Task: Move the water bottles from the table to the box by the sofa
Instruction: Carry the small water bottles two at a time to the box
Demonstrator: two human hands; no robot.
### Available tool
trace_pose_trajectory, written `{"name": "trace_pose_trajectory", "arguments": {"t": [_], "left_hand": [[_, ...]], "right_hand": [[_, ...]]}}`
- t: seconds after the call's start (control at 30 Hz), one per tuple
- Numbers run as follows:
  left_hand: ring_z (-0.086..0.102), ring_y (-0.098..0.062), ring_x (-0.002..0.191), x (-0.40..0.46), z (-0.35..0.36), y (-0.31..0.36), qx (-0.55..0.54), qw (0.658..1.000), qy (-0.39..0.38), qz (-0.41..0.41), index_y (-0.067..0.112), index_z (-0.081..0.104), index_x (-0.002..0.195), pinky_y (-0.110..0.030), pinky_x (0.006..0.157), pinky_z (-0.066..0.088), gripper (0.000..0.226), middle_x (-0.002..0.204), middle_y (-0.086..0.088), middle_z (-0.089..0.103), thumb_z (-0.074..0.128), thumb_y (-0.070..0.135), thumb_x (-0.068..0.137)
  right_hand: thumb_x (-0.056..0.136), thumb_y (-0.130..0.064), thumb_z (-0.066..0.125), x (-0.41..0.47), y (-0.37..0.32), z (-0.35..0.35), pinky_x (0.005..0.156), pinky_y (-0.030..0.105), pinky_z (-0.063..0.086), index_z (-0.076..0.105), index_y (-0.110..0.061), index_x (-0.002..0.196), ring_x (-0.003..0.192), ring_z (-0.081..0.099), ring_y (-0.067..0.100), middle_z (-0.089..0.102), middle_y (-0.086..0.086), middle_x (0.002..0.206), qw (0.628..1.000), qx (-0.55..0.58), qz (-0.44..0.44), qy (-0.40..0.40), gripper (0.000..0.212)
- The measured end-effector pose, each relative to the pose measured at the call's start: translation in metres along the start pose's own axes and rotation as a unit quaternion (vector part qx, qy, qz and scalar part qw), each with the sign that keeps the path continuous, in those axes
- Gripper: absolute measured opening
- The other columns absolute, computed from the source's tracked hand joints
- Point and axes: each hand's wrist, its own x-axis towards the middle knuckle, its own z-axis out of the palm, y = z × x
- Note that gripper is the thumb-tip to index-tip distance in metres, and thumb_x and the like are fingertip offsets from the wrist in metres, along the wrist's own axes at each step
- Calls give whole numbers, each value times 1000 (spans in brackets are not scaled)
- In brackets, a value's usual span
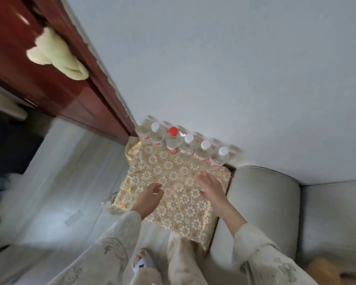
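Note:
Several clear water bottles (186, 148) stand in a row along the wall at the far edge of a small table covered with a gold flower-patterned cloth (179, 204). One bottle has a red cap (173, 131); the others have white caps. My left hand (150, 195) hovers over the near left part of the cloth, fingers loosely curled, holding nothing. My right hand (211, 187) is over the cloth nearer the bottles, fingers spread and empty, a short way from the rightmost bottle (219, 158). No box is in view.
A grey sofa (275, 206) stands right against the table's right side. A dark red wooden door (56, 83) with a pale cloth (56, 54) hanging on it is at the left. Pale floor lies to the left, and my slippered foot (142, 261) is below the table.

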Motion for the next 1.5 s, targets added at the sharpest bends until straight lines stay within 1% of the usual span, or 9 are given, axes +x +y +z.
{"name": "trace_pose_trajectory", "arguments": {"t": [0.1, 0.17, 0.3, 0.47, 0.67, 0.93, 1.13, 1.33, 1.5], "left_hand": [[58, -25, 103, -45, -37, -57, -152, 979, 119, -59, 2, 49, 124, -33, 83, 49, 33, 114, -13, 61, 46, 11, 92], [58, -25, 90, -78, -57, -94, -254, 944, 194, -79, 0, 50, 120, -28, 69, 47, 29, 105, -15, 61, 44, 7, 93], [55, -15, 73, -154, -81, -165, -386, 867, 302, -91, 5, 53, 107, -27, 64, 44, 18, 98, -13, 59, 41, 7, 93], [57, -14, 74, -254, -91, -257, -477, 773, 407, -94, 9, 54, 106, -27, 66, 45, 17, 93, -11, 61, 43, 9, 93], [59, -21, 81, -393, -66, -373, -546, 651, 513, -120, 10, 55, 105, -28, 69, 47, 16, 87, -2, 64, 45, 12, 93], [62, -19, 89, -554, -6, -478, -590, 432, 664, -159, 15, 57, 106, -34, 81, 50, 18, 95, -4, 66, 45, 19, 94], [61, -19, 87, -629, 22, -526, -605, 292, 716, -188, 14, 57, 104, -30, 77, 49, 17, 93, -4, 65, 44, 17, 94], [61, -19, 87, -711, 19, -604, -582, 217, 748, -233, 14, 56, 103, -28, 77, 49, 17, 91, -2, 65, 43, 18, 94], [62, -17, 87, -789, -6, -670, -551, 188, 774, -251, 20, 57, 99, -29, 79, 49, 15, 91, 1, 66, 43, 20, 94]], "right_hand": [[88, -38, 52, -31, -3, 52, 96, 40, 49, 54, -15, 119, 105, 59, 23, 62, 4, 111, 995, -37, -13, -92, 38], [89, -35, 51, -48, -3, 94, 92, 35, 50, 57, -15, 112, 102, 61, 18, 63, 4, 110, 985, -75, -21, -152, 31], [91, -27, 50, -98, -2, 188, 87, 36, 50, 58, -8, 108, 97, 62, 22, 65, 7, 102, 954, -165, -32, -248, 26], [92, -21, 49, -178, 23, 290, 69, 25, 46, 57, -10, 102, 79, 60, 16, 63, 5, 89, 909, -234, -61, -339, 17], [94, -14, 45, -286, 89, 393, 63, 24, 46, 57, -5, 105, 71, 59, 15, 63, 2, 81, 834, -307, -109, -445, 19], [94, -13, 44, -452, 183, 528, 65, 26, 46, 57, -9, 105, 72, 60, 16, 63, 6, 86, 643, -423, -161, -618, 18], [93, -11, 45, -552, 263, 598, 64, 27, 46, 56, -9, 106, 70, 60, 17, 63, 11, 90, 510, -481, -155, -696, 17], [92, -15, 47, -655, 334, 683, 67, 27, 47, 58, -15, 99, 68, 64, 12, 65, 1, 84, 407, -491, -146, -756, 12], [92, -19, 48, -751, 372, 758, 74, 29, 50, 60, -12, 107, 78, 64, 17, 67, 0, 88, 332, -482, -169, -793, 19]]}}
